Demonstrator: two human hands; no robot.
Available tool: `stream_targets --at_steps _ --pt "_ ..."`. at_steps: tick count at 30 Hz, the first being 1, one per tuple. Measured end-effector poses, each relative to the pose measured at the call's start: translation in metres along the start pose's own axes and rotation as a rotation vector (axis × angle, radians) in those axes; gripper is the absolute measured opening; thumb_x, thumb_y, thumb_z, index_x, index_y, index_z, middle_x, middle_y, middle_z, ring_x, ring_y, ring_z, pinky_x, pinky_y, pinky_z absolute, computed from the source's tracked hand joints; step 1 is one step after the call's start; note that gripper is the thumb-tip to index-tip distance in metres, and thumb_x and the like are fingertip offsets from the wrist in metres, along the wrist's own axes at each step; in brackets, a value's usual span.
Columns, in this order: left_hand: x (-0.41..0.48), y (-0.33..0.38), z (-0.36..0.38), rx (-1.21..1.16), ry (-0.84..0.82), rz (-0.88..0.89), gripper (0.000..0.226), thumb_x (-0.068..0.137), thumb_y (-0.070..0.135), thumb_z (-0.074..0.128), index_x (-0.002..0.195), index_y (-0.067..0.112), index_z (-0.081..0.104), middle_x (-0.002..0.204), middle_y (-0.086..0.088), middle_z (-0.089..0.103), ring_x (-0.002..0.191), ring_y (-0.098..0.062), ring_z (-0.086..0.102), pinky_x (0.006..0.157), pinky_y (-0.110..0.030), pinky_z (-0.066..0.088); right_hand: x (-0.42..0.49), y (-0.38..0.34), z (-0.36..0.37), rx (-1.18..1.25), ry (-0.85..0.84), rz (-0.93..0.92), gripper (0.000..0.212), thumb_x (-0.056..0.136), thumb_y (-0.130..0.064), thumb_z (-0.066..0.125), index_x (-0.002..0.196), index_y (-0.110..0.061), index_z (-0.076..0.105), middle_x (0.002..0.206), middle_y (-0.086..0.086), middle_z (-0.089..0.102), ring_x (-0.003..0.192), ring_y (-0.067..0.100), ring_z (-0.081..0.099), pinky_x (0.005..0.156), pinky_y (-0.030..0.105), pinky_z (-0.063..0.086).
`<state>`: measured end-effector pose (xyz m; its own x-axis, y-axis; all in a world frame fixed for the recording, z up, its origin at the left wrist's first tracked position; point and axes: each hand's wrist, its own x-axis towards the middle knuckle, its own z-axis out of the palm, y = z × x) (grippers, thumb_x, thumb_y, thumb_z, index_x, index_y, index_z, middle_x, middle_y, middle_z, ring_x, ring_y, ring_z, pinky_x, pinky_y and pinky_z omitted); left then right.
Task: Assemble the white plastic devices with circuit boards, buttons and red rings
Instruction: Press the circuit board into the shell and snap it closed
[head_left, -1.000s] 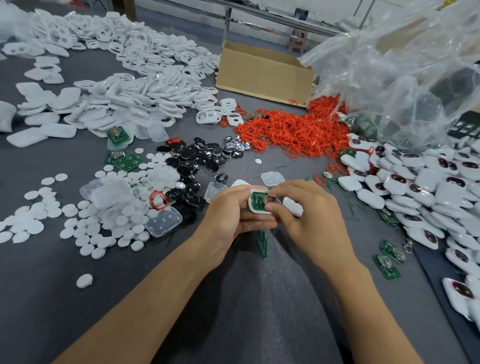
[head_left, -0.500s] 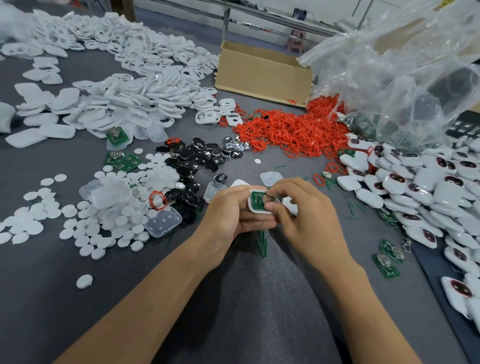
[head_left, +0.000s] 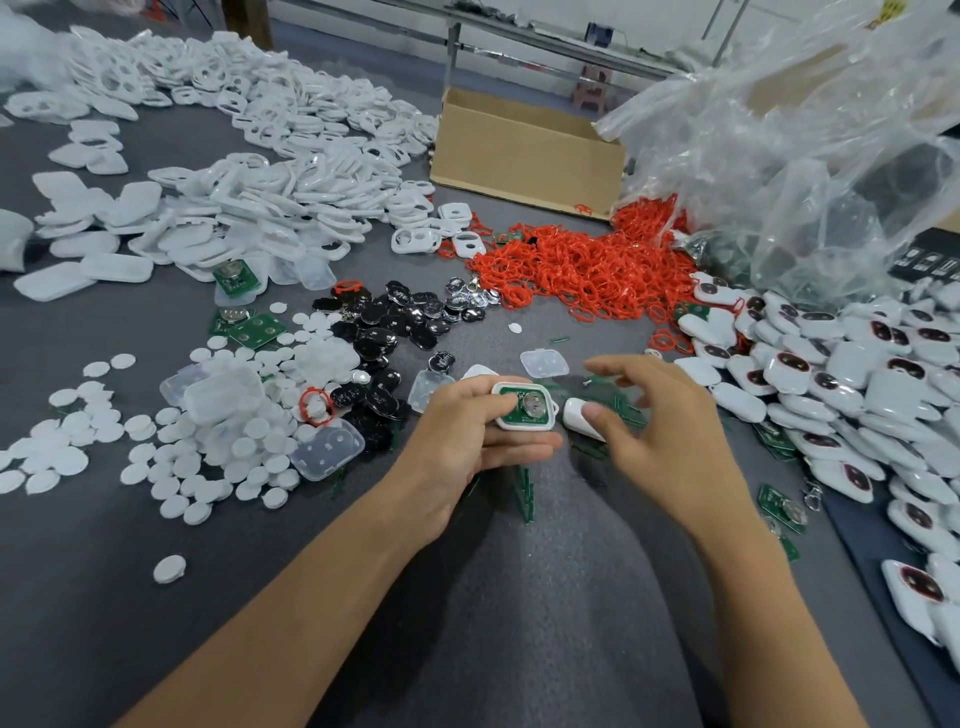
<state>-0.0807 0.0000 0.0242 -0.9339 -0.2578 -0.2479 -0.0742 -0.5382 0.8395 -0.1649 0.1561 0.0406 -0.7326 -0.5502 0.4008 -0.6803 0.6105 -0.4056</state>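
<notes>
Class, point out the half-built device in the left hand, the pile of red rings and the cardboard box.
half-built device (head_left: 514, 415): head view, its green circuit board.
pile of red rings (head_left: 582, 265): head view, middle of the heap.
cardboard box (head_left: 524, 153): head view, its near wall.

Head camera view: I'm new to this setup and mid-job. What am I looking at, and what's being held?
There is no machine here. These are a person's two bare hands, filmed by a camera on their head that looks down at a grey table. The left hand grips a white shell with a green circuit board inside. The right hand hovers open beside it. On the table lie red rings, black buttons, white discs, empty shells and, at right, finished devices.
</notes>
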Motion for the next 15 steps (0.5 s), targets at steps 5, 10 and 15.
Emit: stream_targets --at_steps 5,10,15 --pt "-0.001 0.000 0.000 0.003 -0.003 0.000 0.023 0.100 -0.002 0.039 0.098 0.001 0.061 0.091 -0.021 0.072 0.077 -0.034 0.073 0.067 -0.032 0.061 0.000 0.014 0.002 -0.182 -0.247 0.093 0.042 0.082 -0.022 0.071 0.123 -0.021 0.060 0.121 -0.004 0.061 0.117 0.019 0.047 0.097 0.031 0.038" --pt "-0.001 0.000 -0.001 0.007 -0.002 0.001 0.024 0.100 -0.001 0.038 0.097 0.002 0.062 0.090 -0.021 0.072 0.077 -0.035 0.073 0.068 -0.032 0.062 0.003 0.016 0.007 -0.115 -0.215 0.098 0.032 0.082 -0.013 0.071 0.113 -0.015 0.063 0.111 0.000 0.064 0.107 0.022 0.055 0.091 0.036 0.044" --pt "0.000 0.000 0.000 -0.022 0.003 -0.001 0.033 0.105 0.018 0.036 0.106 -0.003 0.062 0.091 -0.024 0.072 0.074 -0.033 0.073 0.068 -0.034 0.062 0.004 -0.002 0.004 0.209 -0.002 -0.042 0.035 0.080 0.001 0.069 0.111 -0.012 0.064 0.104 -0.001 0.064 0.098 0.016 0.061 0.088 0.025 0.048"
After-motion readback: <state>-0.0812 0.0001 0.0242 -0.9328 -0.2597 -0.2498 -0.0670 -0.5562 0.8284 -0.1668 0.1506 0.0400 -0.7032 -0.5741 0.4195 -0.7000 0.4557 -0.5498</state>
